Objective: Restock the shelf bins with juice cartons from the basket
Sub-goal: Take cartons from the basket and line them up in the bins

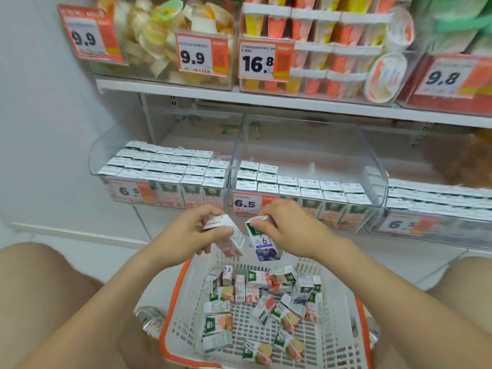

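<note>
My left hand point(195, 230) grips a pink-and-white juice carton point(229, 242), tilted, above the basket's far edge. My right hand point(287, 226) holds a white carton with a blue berry picture point(263, 245) upright beside it. Both hands hover just below the middle clear shelf bin point(372, 166), whose front rows hold cartons while its back is bare. The left bin point(95, 155) is packed with carton tops. The white basket with an orange rim point(177, 291) sits between my knees and holds several loose cartons point(262, 296) lying in a jumble.
A third bin point(439, 206) at the right is filled with cartons. Orange price tags reading 6.5 hang on the bin fronts. The shelf above point(239, 98) carries bins of jelly cups and snack tubes with tags 9.9, 16.8 and 9.8. A white wall stands at the left.
</note>
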A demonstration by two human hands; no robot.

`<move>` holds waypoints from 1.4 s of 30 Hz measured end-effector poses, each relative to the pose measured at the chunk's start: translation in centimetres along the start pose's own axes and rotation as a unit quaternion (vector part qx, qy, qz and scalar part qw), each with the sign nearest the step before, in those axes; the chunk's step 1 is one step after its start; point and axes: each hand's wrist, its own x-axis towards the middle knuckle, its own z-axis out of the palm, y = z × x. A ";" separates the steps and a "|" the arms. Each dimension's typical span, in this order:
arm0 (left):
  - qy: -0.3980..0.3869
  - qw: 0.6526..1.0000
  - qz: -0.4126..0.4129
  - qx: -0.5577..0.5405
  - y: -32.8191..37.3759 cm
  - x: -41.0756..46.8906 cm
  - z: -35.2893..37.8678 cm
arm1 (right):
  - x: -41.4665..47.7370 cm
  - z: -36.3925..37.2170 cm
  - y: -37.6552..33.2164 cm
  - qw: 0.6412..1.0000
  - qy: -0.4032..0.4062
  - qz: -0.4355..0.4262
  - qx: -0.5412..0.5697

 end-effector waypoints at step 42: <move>0.315 0.896 0.173 0.262 7.9 13.7 -0.3 | 7.3 -8.9 3.7 0.929 0.336 0.042 0.152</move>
